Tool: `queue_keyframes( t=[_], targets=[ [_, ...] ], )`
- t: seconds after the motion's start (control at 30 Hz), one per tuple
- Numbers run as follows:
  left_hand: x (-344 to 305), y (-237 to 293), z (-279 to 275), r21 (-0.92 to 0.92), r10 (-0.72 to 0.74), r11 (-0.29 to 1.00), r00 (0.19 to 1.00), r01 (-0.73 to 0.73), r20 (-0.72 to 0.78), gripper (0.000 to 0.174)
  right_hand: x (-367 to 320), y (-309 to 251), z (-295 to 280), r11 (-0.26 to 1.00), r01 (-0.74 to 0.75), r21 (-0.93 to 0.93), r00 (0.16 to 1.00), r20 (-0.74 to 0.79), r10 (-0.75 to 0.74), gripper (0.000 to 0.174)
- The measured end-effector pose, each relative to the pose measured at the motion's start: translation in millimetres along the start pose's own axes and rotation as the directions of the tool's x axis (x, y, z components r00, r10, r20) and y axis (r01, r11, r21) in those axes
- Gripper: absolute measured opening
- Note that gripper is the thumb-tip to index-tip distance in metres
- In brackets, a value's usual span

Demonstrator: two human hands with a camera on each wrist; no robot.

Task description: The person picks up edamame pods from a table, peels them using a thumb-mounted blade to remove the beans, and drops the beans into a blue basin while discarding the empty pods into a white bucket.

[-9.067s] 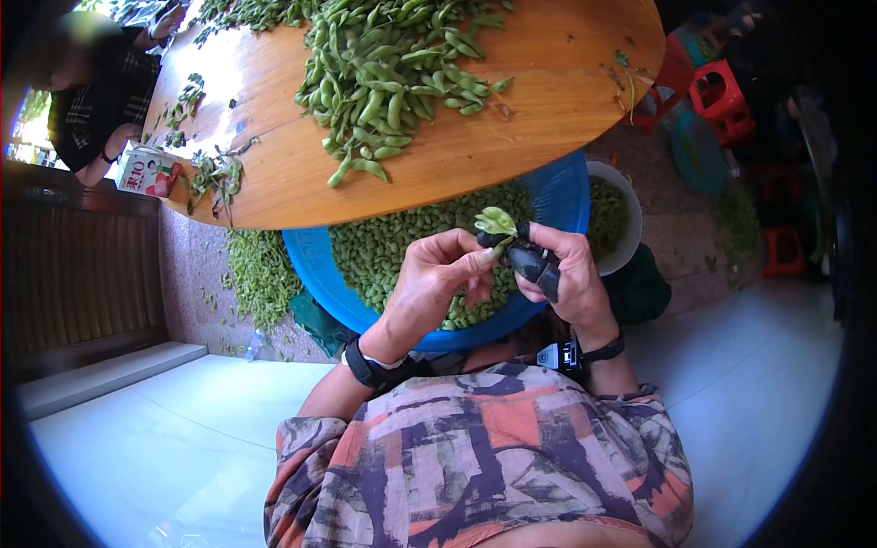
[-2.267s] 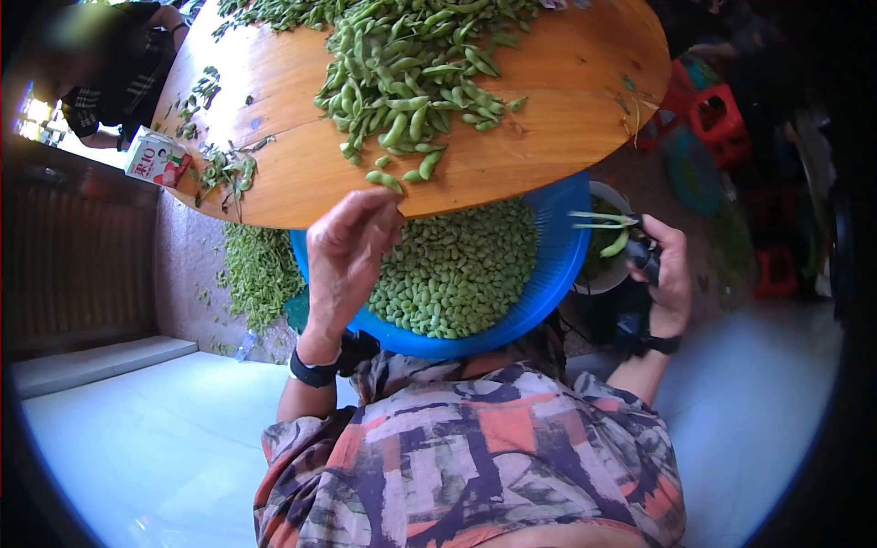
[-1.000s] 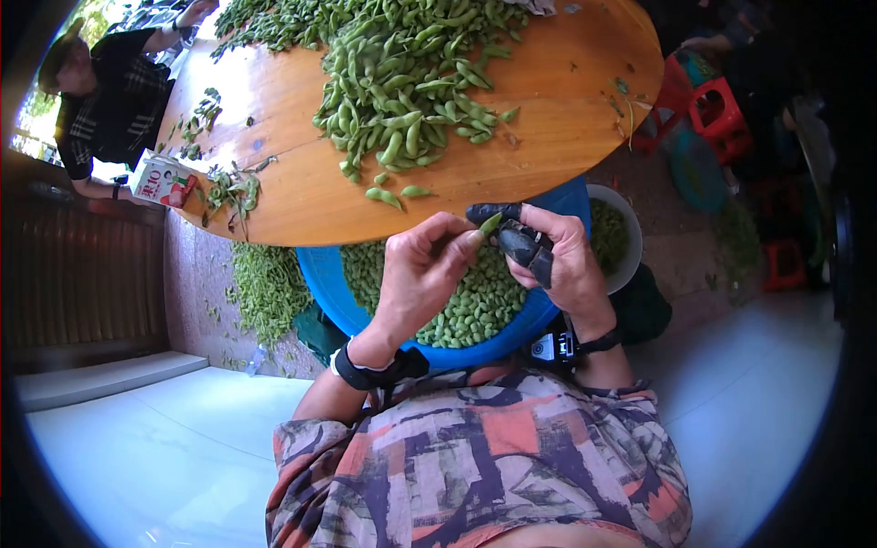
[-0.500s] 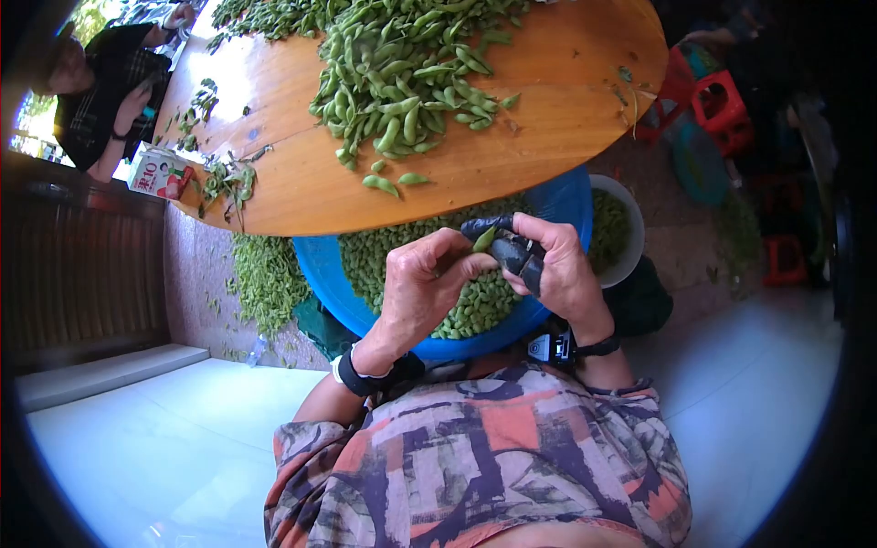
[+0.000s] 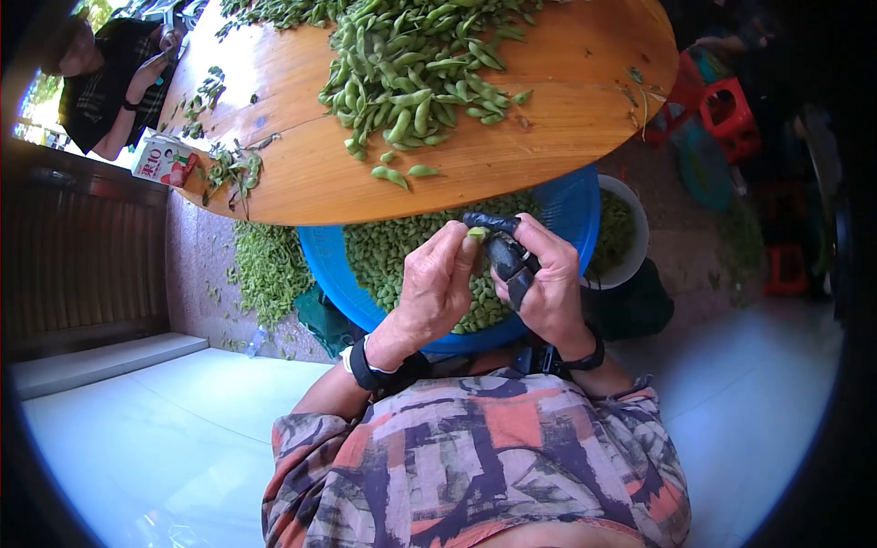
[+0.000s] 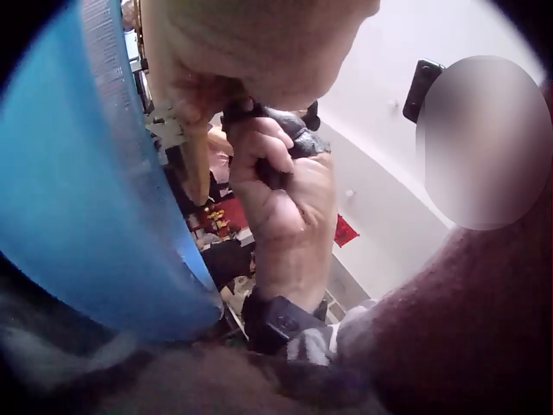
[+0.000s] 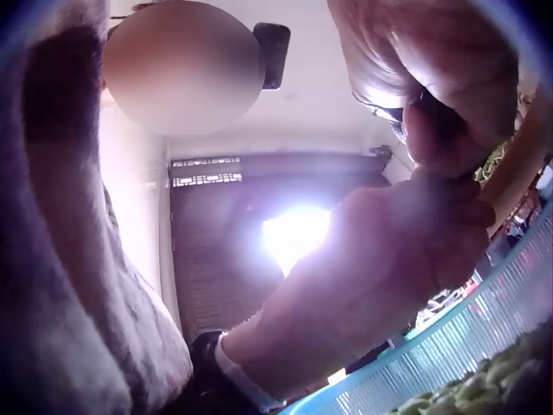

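Note:
In the head view, the left hand [image 5: 433, 281] pinches a green pod [image 5: 478, 234] between thumb and fingers, over a blue basket [image 5: 322, 274] of shelled green beans [image 5: 375, 265]. The right hand [image 5: 551, 280], with black coverings on its thumb and finger, is curled against the same pod from the other side. The hands meet at the pod. In the left wrist view the right hand [image 6: 283, 190] shows curled beyond the left hand [image 6: 259, 43]. The right wrist view shows the left hand [image 7: 371, 268] touching the right hand [image 7: 432, 69]; the pod is hidden there.
A wooden table [image 5: 548, 119] bears a heap of pods [image 5: 402, 73], a carton [image 5: 164, 162] and leafy scraps. Pods or hulls [image 5: 269, 269] lie on the floor at left. A white bowl [image 5: 639, 239] and red stools [image 5: 728, 110] are at right. Another person sits at upper left.
Since about nine seconds ago, the hands parted and came together again on a different pod. In the last half second, the left hand turned more upright and the right hand's fingers shifted slightly lower.

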State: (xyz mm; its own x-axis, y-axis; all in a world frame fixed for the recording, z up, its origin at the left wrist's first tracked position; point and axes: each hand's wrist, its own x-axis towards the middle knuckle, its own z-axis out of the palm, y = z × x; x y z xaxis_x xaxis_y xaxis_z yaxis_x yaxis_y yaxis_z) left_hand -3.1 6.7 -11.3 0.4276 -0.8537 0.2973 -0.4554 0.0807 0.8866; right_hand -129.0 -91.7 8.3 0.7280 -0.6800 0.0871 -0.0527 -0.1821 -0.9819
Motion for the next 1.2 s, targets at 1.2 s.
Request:
queue_keyframes(
  t=[1.2],
  targets=[
    [31,20,-61,0.37,0.155,0.913,0.985,-0.173,0.078,0.022,-10,2,-134,0.585,-0.364,-0.724,0.874,-0.483,-0.055,0.034]
  ],
)
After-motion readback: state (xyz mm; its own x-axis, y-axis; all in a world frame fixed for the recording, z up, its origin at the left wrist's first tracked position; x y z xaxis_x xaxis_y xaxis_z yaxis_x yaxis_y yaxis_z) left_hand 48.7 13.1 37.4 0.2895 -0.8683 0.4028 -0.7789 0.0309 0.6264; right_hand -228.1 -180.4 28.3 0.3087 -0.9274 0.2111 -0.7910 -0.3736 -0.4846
